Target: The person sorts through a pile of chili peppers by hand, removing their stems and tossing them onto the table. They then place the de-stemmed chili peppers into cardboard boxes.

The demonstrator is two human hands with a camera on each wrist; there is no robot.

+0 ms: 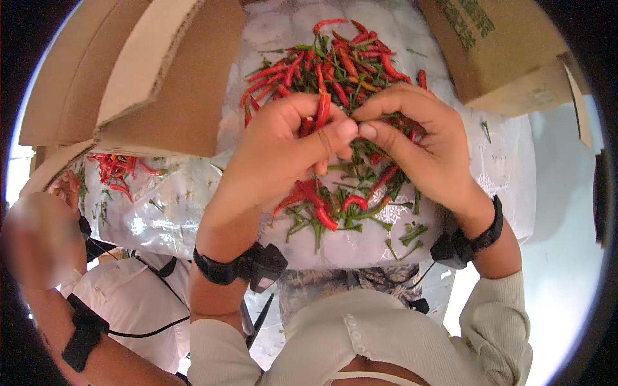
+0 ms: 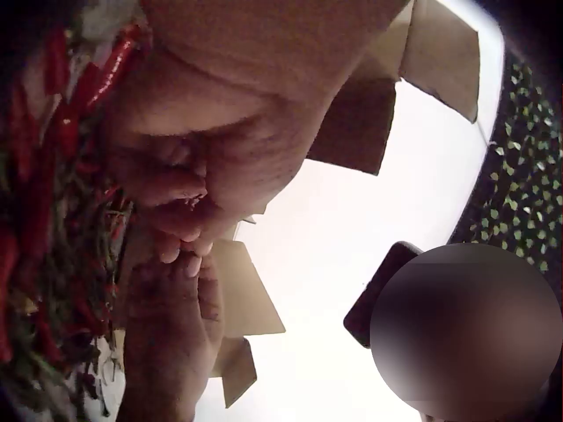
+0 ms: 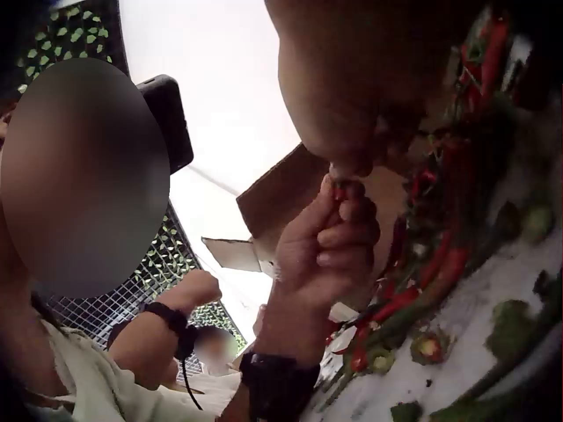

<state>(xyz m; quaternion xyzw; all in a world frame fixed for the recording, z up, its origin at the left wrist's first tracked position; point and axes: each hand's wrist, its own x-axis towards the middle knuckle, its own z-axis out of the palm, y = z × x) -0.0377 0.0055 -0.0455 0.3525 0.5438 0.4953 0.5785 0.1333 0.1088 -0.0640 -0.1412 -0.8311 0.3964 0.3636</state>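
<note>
My left hand [image 1: 277,148] holds red chili peppers [image 1: 323,110], one standing up between its fingers. My right hand [image 1: 428,145] has thumb and forefinger pinched together against the left thumb tip. A bit of red chili pepper [image 3: 340,190] shows where the fingertips meet in the right wrist view; the fingers hide most of it. Behind the hands lies a heap of red chili peppers [image 1: 347,61] with green stems. Nearer the body are more peppers [image 1: 325,215] and loose green stems [image 1: 412,235] on the plastic-covered table [image 1: 360,254].
An open cardboard box [image 1: 174,83] stands at left and another cardboard box [image 1: 515,64] at back right. Beyond the left box is a smaller pile of red peppers [image 1: 116,168], beside another person's hand [image 1: 64,186]. That person's arm [image 1: 96,341] reaches along the left edge.
</note>
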